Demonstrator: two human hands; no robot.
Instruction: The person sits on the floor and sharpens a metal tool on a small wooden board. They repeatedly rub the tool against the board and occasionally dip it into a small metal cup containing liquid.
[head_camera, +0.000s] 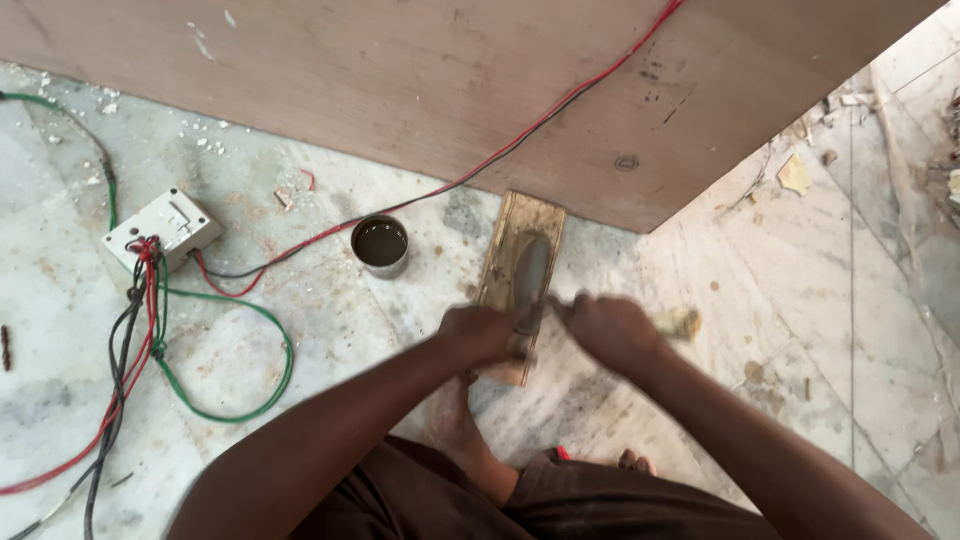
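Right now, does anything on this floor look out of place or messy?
Yes. Red, black and green wires sprawl loosely over the marble floor from a white switch box. White chips and dust lie scattered near the plywood board. The small tin stands open.

Lighting's pretty soft and even here, daylight-ish, no hard glare anywhere on the marble floor. Shadows are faint, just a dim patch under the arms near the bottom. Biggest issue is motion blur: the left hand and right hand are smeared, and the dark tool between them is smeary too. The far plywood board and the cables on the left look reasonably sharp. Slight wide-angle stretch at the edges.
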